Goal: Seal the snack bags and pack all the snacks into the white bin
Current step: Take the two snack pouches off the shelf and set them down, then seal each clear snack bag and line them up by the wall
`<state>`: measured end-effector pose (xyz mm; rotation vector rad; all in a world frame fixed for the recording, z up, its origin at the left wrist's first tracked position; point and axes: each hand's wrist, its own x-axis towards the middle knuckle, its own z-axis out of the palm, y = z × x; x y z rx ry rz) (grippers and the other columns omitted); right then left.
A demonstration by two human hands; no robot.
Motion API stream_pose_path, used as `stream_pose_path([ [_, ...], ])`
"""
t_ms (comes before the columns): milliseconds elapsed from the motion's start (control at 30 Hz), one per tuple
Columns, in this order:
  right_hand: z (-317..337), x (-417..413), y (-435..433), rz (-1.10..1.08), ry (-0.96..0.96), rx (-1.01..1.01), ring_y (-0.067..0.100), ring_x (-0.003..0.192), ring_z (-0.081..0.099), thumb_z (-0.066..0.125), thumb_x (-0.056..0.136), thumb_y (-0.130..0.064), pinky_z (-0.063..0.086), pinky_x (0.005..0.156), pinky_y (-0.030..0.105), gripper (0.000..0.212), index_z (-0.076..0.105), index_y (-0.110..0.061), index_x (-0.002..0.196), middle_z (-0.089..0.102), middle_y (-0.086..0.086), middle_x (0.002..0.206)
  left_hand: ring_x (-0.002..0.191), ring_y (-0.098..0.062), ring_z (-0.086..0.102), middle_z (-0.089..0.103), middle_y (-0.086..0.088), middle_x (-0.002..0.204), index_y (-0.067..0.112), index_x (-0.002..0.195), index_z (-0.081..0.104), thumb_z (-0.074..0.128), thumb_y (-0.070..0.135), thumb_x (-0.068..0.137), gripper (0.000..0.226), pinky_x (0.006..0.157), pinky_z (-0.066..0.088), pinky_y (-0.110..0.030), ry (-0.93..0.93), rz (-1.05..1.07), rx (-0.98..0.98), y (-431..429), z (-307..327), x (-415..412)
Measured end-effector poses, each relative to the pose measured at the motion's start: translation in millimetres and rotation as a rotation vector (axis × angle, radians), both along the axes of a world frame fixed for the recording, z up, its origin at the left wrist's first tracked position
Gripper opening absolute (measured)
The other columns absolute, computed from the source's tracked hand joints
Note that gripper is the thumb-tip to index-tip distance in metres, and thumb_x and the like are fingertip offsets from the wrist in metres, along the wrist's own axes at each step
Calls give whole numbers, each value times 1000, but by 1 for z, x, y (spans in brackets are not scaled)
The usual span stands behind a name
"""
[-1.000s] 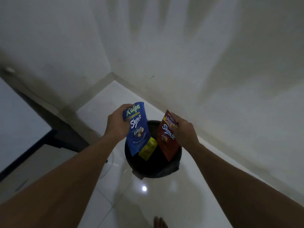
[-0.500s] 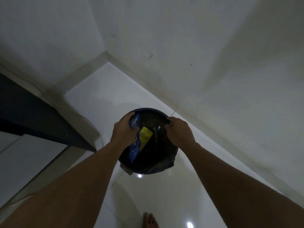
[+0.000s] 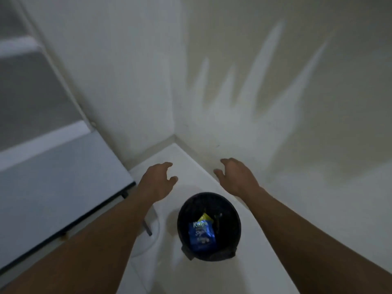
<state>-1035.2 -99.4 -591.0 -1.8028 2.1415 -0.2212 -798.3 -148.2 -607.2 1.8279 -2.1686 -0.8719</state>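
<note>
A round black bin (image 3: 233, 221) with a dark liner stands on the white floor in a room corner. Inside it lies a blue snack bag (image 3: 201, 236), with a yellow packet (image 3: 204, 217) peeking out behind it. The red snack bag is hidden from view. My left hand (image 3: 158, 180) hovers above and to the left of the bin, fingers apart and holding nothing. My right hand (image 3: 235, 175) hangs above and to the right of the bin, also holding nothing.
A white table (image 3: 53, 177) with a dark edge stands at the left. A round white base with a dark post (image 3: 148, 228) sits on the floor beside the bin. Walls meet just behind the bin.
Both hands let go of the blue and red bags into the bin and rose away from it with fingers spread. The view has pulled back.
</note>
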Motion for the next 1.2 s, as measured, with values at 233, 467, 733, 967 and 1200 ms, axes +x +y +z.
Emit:
stream_pose_path([
  [233,146,107,30,142,54,-73,31,125,52,41,99,-54,45,101,41,63,50,-4,137,53,15,137,144,-25,30,34,-11,156,10,151,31,51,49,96,71,116,25,-34,-157,57,-148,53,159,138],
  [467,234,241,59,303,84,-143,29,134,45,41,95,-64,41,107,40,77,41,-6,146,45,12,148,141,-27,36,40,-12,153,9,149,37,54,58,90,78,113,32,-37,-248,224,-252,126,256,292],
  [733,280,420,90,538,46,-199,31,132,46,44,94,-63,44,104,43,75,40,-7,145,46,13,146,132,-28,45,49,-12,144,11,143,44,56,58,89,73,105,38,-37,-310,492,-220,229,306,453],
  [967,294,556,91,712,13,-222,31,130,48,45,94,-61,43,102,40,71,49,-4,137,48,15,144,117,-26,56,60,-10,128,12,128,57,61,56,85,62,91,46,-34,-302,680,-199,276,315,557],
  [1200,282,663,51,845,22,-222,29,113,55,41,97,-58,48,89,39,59,54,-7,124,55,11,125,116,-26,56,60,-11,128,11,125,57,60,58,85,62,94,48,-36,-285,793,-177,258,301,637],
])
